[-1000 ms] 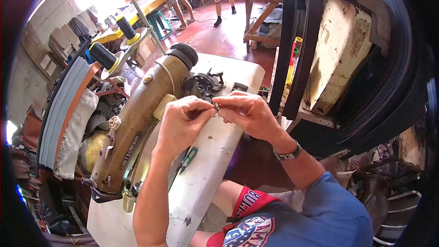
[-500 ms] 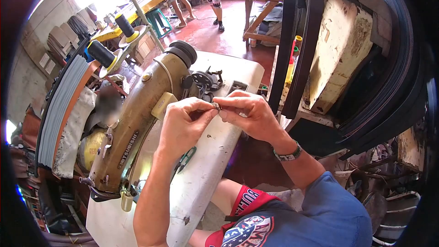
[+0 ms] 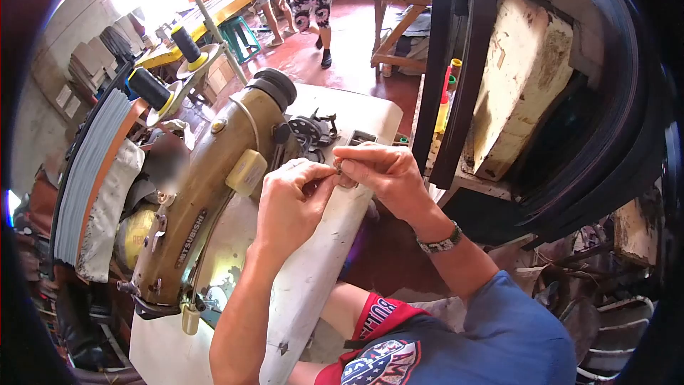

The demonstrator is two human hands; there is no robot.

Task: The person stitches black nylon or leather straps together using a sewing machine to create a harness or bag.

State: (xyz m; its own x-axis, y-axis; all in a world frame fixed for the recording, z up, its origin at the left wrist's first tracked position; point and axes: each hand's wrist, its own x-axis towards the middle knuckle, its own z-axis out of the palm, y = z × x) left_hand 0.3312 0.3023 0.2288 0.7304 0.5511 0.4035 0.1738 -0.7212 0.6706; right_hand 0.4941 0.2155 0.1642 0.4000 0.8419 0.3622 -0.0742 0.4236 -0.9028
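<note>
Over the white sewing table [image 3: 313, 242], my left hand [image 3: 292, 196] and my right hand [image 3: 385, 175] meet fingertip to fingertip. Both pinch a small metallic part [image 3: 339, 169], mostly hidden by the fingers, so its shape cannot be made out. To the left of my hands stands a brown Mitsubishi sewing machine [image 3: 214, 178]. Just beyond them, on the table, is a dark bobbin winder [image 3: 313, 128] with a wheel.
Two thread cones, one of them a black cone [image 3: 148, 87], stand at the upper left. Dark straps [image 3: 463, 78] hang at the right beside a worn wooden block [image 3: 520, 78]. People stand near a yellow-edged bench [image 3: 235, 6] at the back.
The view has shifted slightly, and a person at the back has stepped to the left. My hands stay together, with the right fingers turned a little around the small part.
</note>
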